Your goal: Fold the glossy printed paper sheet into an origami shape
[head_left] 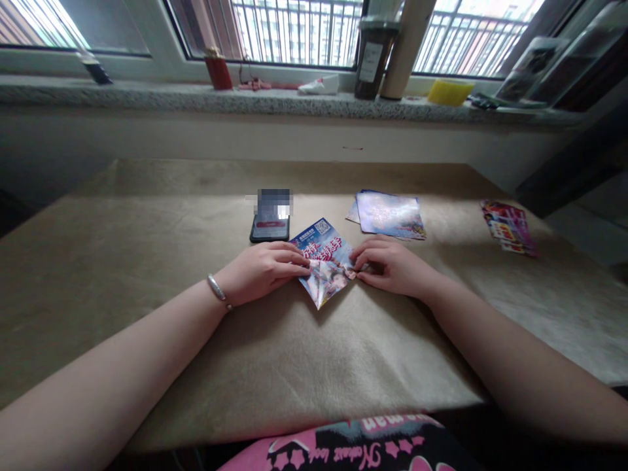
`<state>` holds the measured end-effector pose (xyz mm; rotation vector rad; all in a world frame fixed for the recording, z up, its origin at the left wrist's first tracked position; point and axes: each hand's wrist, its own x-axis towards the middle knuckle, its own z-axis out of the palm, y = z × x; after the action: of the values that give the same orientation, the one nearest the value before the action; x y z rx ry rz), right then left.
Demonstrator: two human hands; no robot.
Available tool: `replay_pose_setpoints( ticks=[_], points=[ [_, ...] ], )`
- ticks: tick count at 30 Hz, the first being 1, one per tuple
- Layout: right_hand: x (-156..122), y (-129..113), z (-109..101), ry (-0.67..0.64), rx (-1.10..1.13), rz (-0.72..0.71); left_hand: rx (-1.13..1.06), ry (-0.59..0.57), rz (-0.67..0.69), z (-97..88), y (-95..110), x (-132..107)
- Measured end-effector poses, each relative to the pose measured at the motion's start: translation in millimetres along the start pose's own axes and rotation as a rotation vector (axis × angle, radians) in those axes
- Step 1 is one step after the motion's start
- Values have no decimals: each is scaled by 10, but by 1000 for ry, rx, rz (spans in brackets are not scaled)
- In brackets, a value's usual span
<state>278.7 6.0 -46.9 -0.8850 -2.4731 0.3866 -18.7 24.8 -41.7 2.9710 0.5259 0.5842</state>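
A glossy printed paper square point(324, 258), partly folded, lies on the beige cloth-covered table point(147, 261). My left hand point(262, 268) rests on its left side with fingers laid together, pressing the paper down. My right hand point(392, 265) pinches the paper's right corner with curled fingers. A silver bracelet point(218, 291) circles my left wrist. Both forearms reach in from the near edge.
A dark phone point(269, 222) lies just behind the paper. A stack of printed sheets point(390, 214) sits to the back right, another leaflet point(507, 227) farther right. The stone windowsill point(147, 97) holds a red cup point(218, 70), a dark container point(373, 59) and a yellow box point(449, 91).
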Motion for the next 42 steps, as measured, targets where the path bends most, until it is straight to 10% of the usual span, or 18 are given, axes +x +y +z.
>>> replay_pose_setpoints(
  ticks=[29, 42],
  points=[
    [11, -161, 59, -93, -224, -105, 95, -118, -27, -96, 95, 14],
    [9, -201, 82, -38, -182, 66, 59, -108, -51, -102, 85, 29]
  ],
)
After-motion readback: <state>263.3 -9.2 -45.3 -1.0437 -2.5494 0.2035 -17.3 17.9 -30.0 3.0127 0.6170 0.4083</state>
